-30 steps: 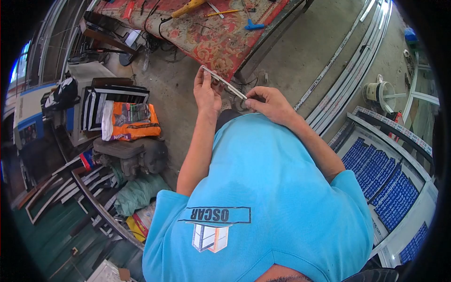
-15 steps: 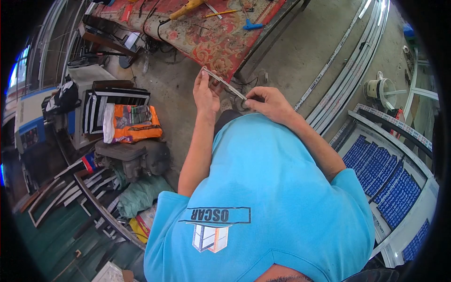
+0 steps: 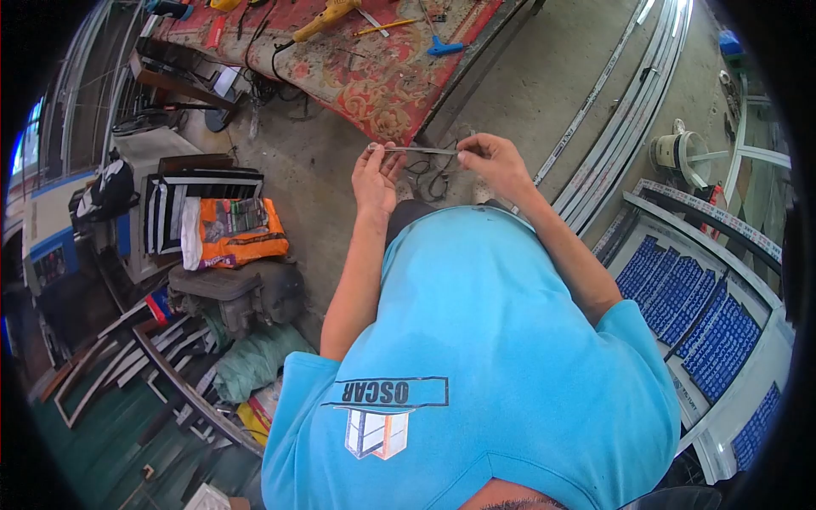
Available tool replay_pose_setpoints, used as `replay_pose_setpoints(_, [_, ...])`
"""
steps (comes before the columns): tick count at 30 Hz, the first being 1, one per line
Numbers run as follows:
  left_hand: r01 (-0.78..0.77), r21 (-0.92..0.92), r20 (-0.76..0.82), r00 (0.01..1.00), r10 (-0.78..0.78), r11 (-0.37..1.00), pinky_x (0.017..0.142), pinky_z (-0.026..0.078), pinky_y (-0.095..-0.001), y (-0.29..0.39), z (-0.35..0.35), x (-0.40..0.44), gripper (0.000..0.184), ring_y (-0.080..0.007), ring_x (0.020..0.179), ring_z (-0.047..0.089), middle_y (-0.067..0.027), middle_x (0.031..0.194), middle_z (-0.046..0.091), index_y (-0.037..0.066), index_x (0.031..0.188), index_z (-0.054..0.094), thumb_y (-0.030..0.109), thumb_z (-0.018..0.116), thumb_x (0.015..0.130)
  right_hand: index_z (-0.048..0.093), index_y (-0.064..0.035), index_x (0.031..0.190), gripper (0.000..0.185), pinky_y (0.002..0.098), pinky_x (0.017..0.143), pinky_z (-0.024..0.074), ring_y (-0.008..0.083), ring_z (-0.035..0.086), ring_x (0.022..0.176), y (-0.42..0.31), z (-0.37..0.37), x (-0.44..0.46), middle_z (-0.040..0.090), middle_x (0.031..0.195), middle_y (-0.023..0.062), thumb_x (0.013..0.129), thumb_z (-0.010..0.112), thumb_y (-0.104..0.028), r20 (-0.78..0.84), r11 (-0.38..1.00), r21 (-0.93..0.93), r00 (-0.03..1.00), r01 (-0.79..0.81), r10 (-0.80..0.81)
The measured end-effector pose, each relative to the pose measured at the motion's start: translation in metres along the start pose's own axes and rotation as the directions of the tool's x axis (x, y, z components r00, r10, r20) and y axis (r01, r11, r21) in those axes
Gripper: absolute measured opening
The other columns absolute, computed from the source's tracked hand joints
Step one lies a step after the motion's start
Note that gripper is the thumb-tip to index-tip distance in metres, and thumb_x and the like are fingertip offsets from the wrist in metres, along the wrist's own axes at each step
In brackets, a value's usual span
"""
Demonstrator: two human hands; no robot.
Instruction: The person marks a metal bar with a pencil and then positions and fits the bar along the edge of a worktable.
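Note:
A thin, pale metal strip [image 3: 418,150] spans the gap between my two hands, just off the near corner of the carpet-covered table [image 3: 374,102]. My left hand [image 3: 375,180] has its palm turned up, and its thumb and fingertips hold the strip's left end. The other end is pinched between the thumb and fingers of my right hand [image 3: 495,161]. Both hands are in front of my blue shirt [image 3: 476,306]. What the strip is exactly cannot be made out.
On the table lie a yellow power tool [image 3: 326,20], a pencil [image 3: 384,27] and a blue-handled tool [image 3: 444,47]. Long metal profiles [image 3: 620,119] lie on the floor at right, near a white bucket [image 3: 680,155]. An orange bag [image 3: 242,229] rests at left.
The strip has turned from slanting to nearly level. My right hand has risen and shifted slightly right, still gripping its end. The whole view has shifted a little.

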State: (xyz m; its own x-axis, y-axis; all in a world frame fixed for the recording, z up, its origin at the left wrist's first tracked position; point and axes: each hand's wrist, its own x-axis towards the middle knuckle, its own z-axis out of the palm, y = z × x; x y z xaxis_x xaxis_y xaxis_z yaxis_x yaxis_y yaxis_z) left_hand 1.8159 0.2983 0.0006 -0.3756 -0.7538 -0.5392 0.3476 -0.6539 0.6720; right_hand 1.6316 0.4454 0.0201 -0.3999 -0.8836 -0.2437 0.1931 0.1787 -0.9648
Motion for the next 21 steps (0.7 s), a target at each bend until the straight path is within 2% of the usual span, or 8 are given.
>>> replay_pose_setpoints(4, [0.099, 0.025, -0.022, 0.995, -0.098, 0.995, 0.079, 0.057, -0.0352, -0.025, -0.013, -0.004, 0.016, -0.0263, 0.093, 0.064, -0.0149, 0.103, 0.062, 0.001, 0.105, 0.053, 0.012, 0.057, 0.094, 0.063, 0.0056, 0.107, 0.025, 0.0238, 0.070, 0.0495, 0.0115, 0.062, 0.078, 0.027, -0.020, 0.011, 0.065, 0.087, 0.0059, 0.087, 0.061, -0.009, -0.095, 0.999, 0.031, 0.995, -0.031, 0.034])
replay_pose_setpoints(6, [0.120, 0.045, -0.047, 0.992, -0.118, 0.992, 0.079, 0.057, -0.0349, -0.033, -0.009, -0.006, 0.020, -0.0258, 0.093, 0.064, -0.0149, 0.104, 0.062, 0.000, 0.108, 0.053, 0.012, 0.058, 0.094, 0.060, 0.0052, 0.115, 0.028, 0.0252, 0.079, 0.0519, 0.0128, 0.063, 0.086, 0.031, -0.028, 0.021, 0.064, 0.095, 0.0072, 0.091, 0.059, -0.009, -0.154, 0.997, 0.050, 0.986, -0.051, 0.058])
replay_pose_setpoints(9, [0.167, 0.062, -0.074, 0.984, -0.163, 0.984, 0.080, 0.057, -0.0344, -0.044, -0.011, 0.000, 0.027, -0.0248, 0.093, 0.065, -0.0146, 0.105, 0.062, -0.002, 0.114, 0.053, 0.013, 0.059, 0.093, 0.059, 0.0048, 0.117, 0.030, 0.0269, 0.082, 0.0526, 0.0146, 0.063, 0.089, 0.040, -0.037, 0.041, 0.064, 0.099, 0.0079, 0.091, 0.060, -0.010, -0.155, 0.993, 0.106, 0.985, -0.056, 0.072])
replay_pose_setpoints(12, [0.242, 0.076, -0.037, 0.970, -0.240, 0.967, 0.080, 0.057, -0.0340, -0.045, -0.023, 0.014, 0.030, -0.0240, 0.093, 0.065, -0.0140, 0.105, 0.063, -0.003, 0.117, 0.053, 0.013, 0.060, 0.093, 0.059, 0.0046, 0.117, 0.031, 0.0267, 0.076, 0.0527, 0.0140, 0.064, 0.084, 0.035, -0.033, 0.057, 0.064, 0.099, 0.0075, 0.090, 0.061, -0.011, -0.212, 0.983, 0.177, 0.974, -0.044, 0.082])
replay_pose_setpoints(16, [0.303, 0.090, 0.045, 0.950, -0.308, 0.949, 0.079, 0.056, -0.0333, -0.045, -0.028, 0.046, 0.028, -0.0235, 0.091, 0.065, -0.0134, 0.103, 0.064, -0.004, 0.115, 0.055, 0.011, 0.061, 0.092, 0.057, 0.0052, 0.119, 0.033, 0.0275, 0.077, 0.0532, 0.0159, 0.065, 0.087, 0.041, -0.027, 0.080, 0.064, 0.102, 0.0084, 0.090, 0.061, -0.011, -0.296, 0.993, 0.083, 0.949, -0.084, 0.105])
replay_pose_setpoints(17, [0.311, 0.058, 0.064, 0.947, -0.315, 0.948, 0.079, 0.056, -0.0333, -0.047, -0.025, 0.052, 0.028, -0.0235, 0.091, 0.065, -0.0134, 0.103, 0.064, -0.004, 0.115, 0.055, 0.011, 0.061, 0.092, 0.057, 0.0054, 0.120, 0.034, 0.0282, 0.078, 0.0533, 0.0170, 0.065, 0.088, 0.040, -0.025, 0.082, 0.064, 0.102, 0.0090, 0.090, 0.061, -0.010, -0.307, 0.988, 0.114, 0.942, -0.103, 0.133])
replay_pose_setpoints(21, [0.313, 0.031, 0.009, 0.950, -0.313, 0.949, 0.079, 0.057, -0.0326, -0.055, -0.027, 0.058, 0.026, -0.0233, 0.091, 0.065, -0.0130, 0.102, 0.064, -0.004, 0.113, 0.057, 0.011, 0.061, 0.092, 0.056, 0.0065, 0.122, 0.036, 0.0301, 0.079, 0.0535, 0.0207, 0.065, 0.092, 0.036, -0.029, 0.097, 0.064, 0.104, 0.0115, 0.090, 0.060, -0.009, -0.299, 0.975, 0.126, 0.930, -0.182, 0.212])
